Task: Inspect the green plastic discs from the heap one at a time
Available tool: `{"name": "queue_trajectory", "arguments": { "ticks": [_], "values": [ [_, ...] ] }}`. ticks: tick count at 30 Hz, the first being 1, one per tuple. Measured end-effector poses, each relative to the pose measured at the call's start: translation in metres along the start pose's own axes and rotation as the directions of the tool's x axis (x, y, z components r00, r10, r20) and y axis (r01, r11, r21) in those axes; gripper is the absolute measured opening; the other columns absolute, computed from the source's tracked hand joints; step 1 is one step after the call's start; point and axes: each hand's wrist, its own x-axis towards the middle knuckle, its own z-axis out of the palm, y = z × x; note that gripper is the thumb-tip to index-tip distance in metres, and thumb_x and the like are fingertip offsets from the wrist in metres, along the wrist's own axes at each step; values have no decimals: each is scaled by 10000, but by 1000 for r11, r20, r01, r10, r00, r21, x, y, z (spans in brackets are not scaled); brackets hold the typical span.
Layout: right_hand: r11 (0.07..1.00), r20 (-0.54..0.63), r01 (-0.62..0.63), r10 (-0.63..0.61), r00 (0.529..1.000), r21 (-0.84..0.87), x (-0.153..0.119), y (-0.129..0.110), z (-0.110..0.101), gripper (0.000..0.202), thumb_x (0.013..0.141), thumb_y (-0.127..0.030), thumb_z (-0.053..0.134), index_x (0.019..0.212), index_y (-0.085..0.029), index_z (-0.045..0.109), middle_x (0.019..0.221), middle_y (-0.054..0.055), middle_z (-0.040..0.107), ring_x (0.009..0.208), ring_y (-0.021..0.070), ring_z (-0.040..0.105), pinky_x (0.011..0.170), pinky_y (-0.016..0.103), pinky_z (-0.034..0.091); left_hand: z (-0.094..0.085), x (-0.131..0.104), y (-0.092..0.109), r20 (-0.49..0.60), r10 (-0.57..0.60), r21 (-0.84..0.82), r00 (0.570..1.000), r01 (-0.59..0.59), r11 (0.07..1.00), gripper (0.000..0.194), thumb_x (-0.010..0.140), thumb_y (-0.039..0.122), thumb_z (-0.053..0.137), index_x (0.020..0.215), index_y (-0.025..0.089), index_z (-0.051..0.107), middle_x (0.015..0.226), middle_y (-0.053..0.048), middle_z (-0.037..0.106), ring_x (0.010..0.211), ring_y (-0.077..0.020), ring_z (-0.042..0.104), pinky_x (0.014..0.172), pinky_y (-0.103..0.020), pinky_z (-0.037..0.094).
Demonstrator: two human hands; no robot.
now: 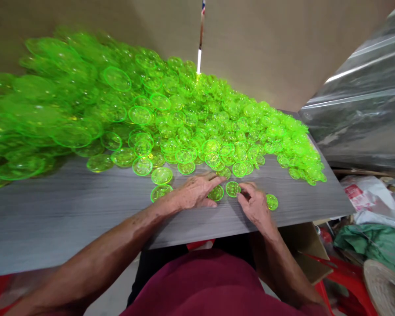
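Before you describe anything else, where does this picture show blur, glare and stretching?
Head view: the disc pile smears into blur at far left; head view: white glare streaks the shiny grey surface at right; head view: left-edge discs look stretched wide, those near the hands rounder.

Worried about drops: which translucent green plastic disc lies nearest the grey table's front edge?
The lone disc just right of the right hand; the others lie farther back.
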Motion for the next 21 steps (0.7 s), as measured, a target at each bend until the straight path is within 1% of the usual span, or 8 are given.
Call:
{"name": "queue_trajectory", "arguments": {
  "ticks": [3,7,10,13,15,17,19,21],
  "values": [
    [997,4,44,-44,999,-69,-4,-7,10,336,860,-242,669,1191,-221,723,1265,125,676,1160,288,659,1019,463,556,0,-1,2,-3,4,28,1000,-4,1000,846,832,409,804,1526,186,375,1445,-176,562,1297,-361,583,1034,-466,523],
    [993,60,106,-103,993,-54,-3,-18,25,361,841,-174,680,1197,-218,716,1251,129,705,1180,304,654,1045,507,547,4,-1,9,12,38,119,999,-39,992,840,853,517,771,1524,171,405,1490,-200,534,1334,-383,549,1043,-496,521],
    [988,114,143,-148,982,54,0,-24,27,455,802,-128,683,1244,-237,685,1260,103,728,1175,285,676,1036,481,566,9,-1,13,8,59,202,998,-59,978,825,856,526,766,1510,146,438,1510,-221,520,1324,-393,545,1034,-503,527],
    [978,136,146,-166,977,149,4,-23,23,420,810,-118,644,1203,-260,693,1246,66,746,1114,242,715,965,410,607,12,0,15,-15,57,250,998,-52,967,753,873,461,770,1489,141,477,1490,-212,543,1304,-375,555,1023,-486,536],
    [982,75,150,-159,984,117,7,-16,18,347,849,-127,598,1156,-243,709,1205,75,757,1104,238,719,979,413,600,12,1,14,-18,60,262,998,-53,964,639,890,423,758,1431,157,548,1459,-197,567,1272,-364,574,990,-478,552],
    [991,-44,131,-131,990,7,12,-5,14,291,884,-153,575,1126,-221,722,1178,105,753,1136,263,699,1024,459,574,10,1,14,-7,75,259,997,-70,963,508,912,410,734,1344,169,624,1393,-177,607,1221,-349,598,950,-465,565],
    [992,-154,83,-97,983,-96,19,5,10,279,895,-179,584,1135,-208,723,1211,133,726,1178,292,668,1056,505,547,8,1,15,9,89,255,996,-88,963,384,933,402,706,1240,173,681,1303,-158,644,1169,-329,614,916,-442,572],
    [988,-204,47,-76,976,-146,27,12,9,299,888,-183,602,1164,-202,716,1262,144,693,1206,302,644,1069,520,535,6,0,15,25,94,252,995,-97,963,295,940,400,697,1127,172,714,1233,-141,663,1129,-312,624,889,-418,572]
  ]
}}
